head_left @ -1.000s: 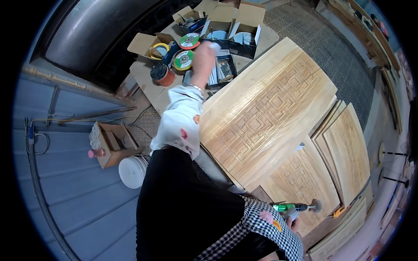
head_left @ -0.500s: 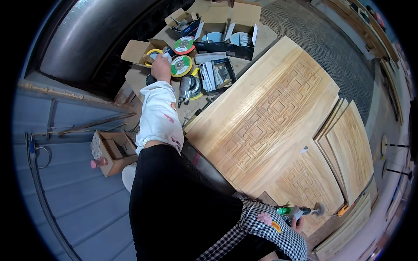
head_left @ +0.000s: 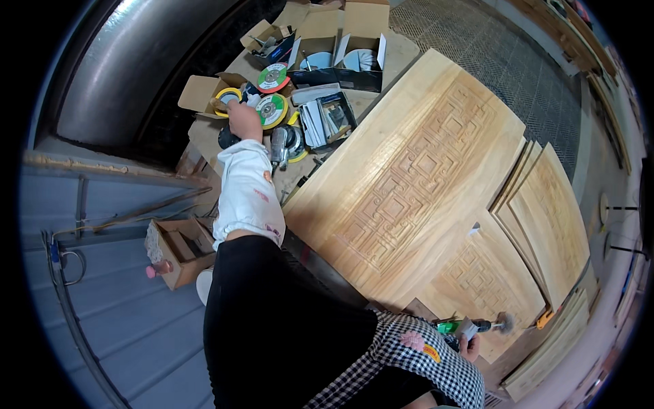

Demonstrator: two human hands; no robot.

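Note:
At the upper left, my left hand (head_left: 244,121) reaches over the workbench with its fingers bent at a yellow-rimmed ring (head_left: 228,97) by an open cardboard box; what they grip is hard to make out. A crumpled white piece (head_left: 253,99) lies beside the fingers. At the lower right, my right hand (head_left: 470,347), partly covered by a checked sleeve, pinches a folded grey-white sheet (head_left: 467,328). Right behind that sheet is a green and black power tool (head_left: 448,327) with a round bristle brush (head_left: 505,322), over a carved wooden panel (head_left: 480,283).
A large carved panel (head_left: 426,163) covers the bench's middle, with more panels (head_left: 548,225) stacked to its right. Abrasive discs (head_left: 272,110), an air sander (head_left: 280,147), a tray of strips (head_left: 327,121) and open boxes (head_left: 361,76) crowd the far left. A wooden box (head_left: 178,255) stands below.
My left hand has shifted from the crumpled white piece to the yellow-rimmed ring. My right hand keeps the folded sheet in about the same place. The whole view has shifted slightly.

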